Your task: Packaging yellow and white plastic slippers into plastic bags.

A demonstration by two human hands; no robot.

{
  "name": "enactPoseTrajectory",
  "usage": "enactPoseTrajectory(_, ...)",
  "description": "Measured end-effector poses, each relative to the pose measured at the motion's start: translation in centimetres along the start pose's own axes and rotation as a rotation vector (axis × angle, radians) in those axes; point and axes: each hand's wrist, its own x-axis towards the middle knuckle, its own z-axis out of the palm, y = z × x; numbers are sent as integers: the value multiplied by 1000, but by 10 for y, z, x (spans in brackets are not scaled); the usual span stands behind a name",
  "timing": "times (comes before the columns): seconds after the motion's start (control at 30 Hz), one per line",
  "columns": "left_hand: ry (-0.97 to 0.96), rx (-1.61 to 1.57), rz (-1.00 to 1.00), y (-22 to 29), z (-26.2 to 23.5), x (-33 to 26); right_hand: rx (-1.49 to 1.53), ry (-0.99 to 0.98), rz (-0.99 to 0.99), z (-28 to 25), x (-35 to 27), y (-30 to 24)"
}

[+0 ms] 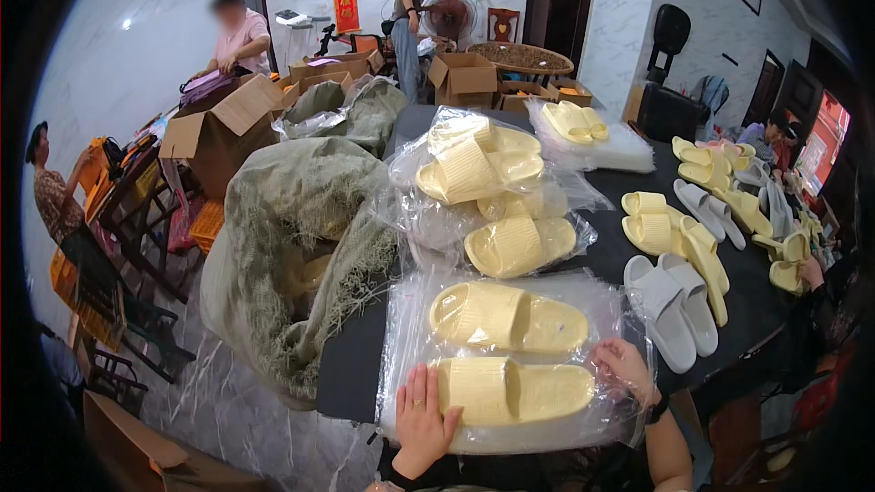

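A pair of pale yellow slide slippers (510,317) lies side by side in a clear plastic bag (410,310) at the table's near edge, toes to the left. The bag rests on a stack of similar clear bags. My left hand (424,419) lies flat on the bag, fingers stretched out, its fingertips beside the toe of the nearer slipper. At the heel end, my right hand (624,372) has its fingers curled in a pinch at the bag's right edge. Just beyond lie several bagged yellow slippers (519,246) in a heap.
An open green woven sack (292,219) stands left of the black table (351,364). Loose grey slippers (670,310) and yellow slippers (679,237) lie on the right. More clear bags (602,150) are stacked behind. Cardboard boxes (228,128) and several people are farther off.
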Motion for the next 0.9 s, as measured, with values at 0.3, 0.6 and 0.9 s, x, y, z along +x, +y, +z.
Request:
enactPoseTrajectory(0.3,-27,33,13,1,1,12,-175,-85,0,-10,2,-30)
enactPoseTrajectory(0.6,-10,33,9,0,2,8,-683,-436,-631,2,7,-84)
enactPoseTrajectory(0.9,-5,-8,3,-1,-2,4,-1134,-539,-693,94,20,-116)
